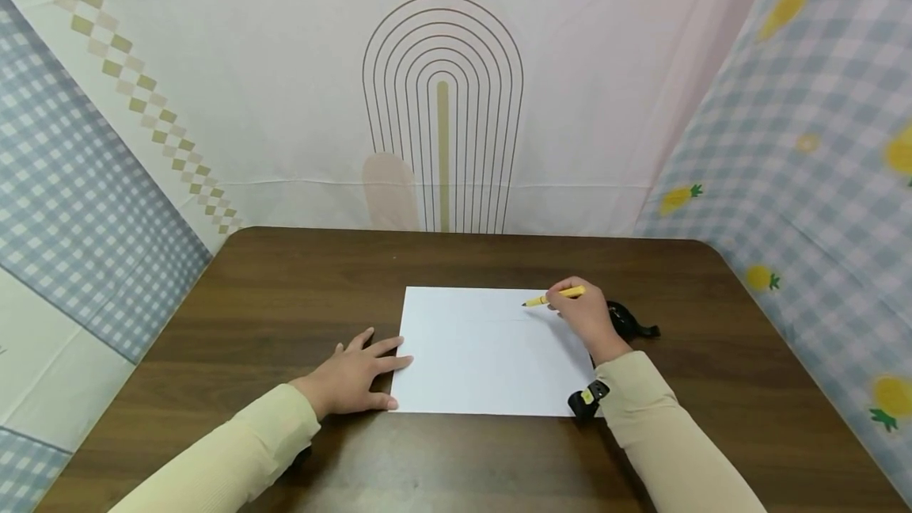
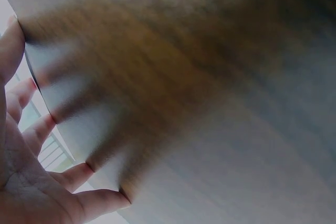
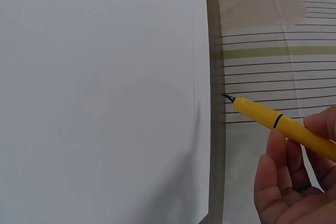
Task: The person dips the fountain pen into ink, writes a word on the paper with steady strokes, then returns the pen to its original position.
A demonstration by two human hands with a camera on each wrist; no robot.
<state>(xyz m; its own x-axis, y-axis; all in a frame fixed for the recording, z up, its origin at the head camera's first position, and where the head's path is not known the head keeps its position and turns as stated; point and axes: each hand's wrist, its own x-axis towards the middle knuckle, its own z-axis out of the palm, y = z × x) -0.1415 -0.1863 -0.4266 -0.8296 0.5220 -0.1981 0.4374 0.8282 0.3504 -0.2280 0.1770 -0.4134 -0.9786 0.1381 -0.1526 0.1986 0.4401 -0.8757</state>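
A white sheet of paper point(image 1: 484, 370) lies on the brown table. My left hand point(image 1: 349, 378) rests with spread fingers at its left edge, some fingertips on the paper; in the left wrist view, the fingers of this hand point(image 2: 31, 166) touch the tabletop. Over the sheet's upper right part, my right hand point(image 1: 586, 321) pinches a yellow fountain pen point(image 1: 537, 302). In the right wrist view the pen's dark nib point(image 3: 229, 98) points toward the sheet, raised off it, and a faint thin line point(image 3: 193, 66) runs along near the paper's far edge.
A glossy black object point(image 1: 625, 321) sits on the table just right of the right hand, partly hidden by it. A black wrist camera point(image 1: 587, 400) hangs at the right cuff. Behind the table point(image 1: 299, 283) hangs a patterned cloth point(image 1: 570, 85); checked cloth flanks both sides.
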